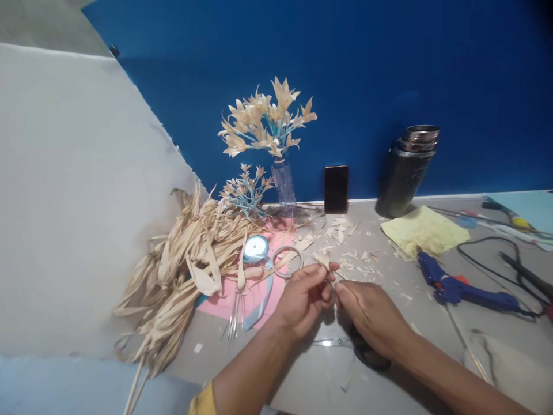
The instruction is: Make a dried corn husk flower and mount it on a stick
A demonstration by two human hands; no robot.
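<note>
Between the thumb and fingers of my left hand [307, 295] is a small pale corn husk flower [323, 259], its petals showing above the fingertips. Close against it, my right hand [369, 314] is closed in a pinch. A thin stem or wire shows between the two hands; what the right fingertips grip is too small to make out. Beneath the hands lie scissors [332, 342], their dark handle partly hidden by the right hand. Husk scraps [363, 259] are strewn just beyond the fingers. A tape roll [276, 271] rests left of them, near a blue ribbon spool [256, 248].
Dried corn husks [181, 271] heap at the left beside pink paper [216, 305]. Husk flowers [263, 124] stand in a clear bottle [283, 187]. A phone [336, 190] and flask [404, 176] line the wall. A blue glue gun [458, 288] and yellow paper [425, 230] lie right.
</note>
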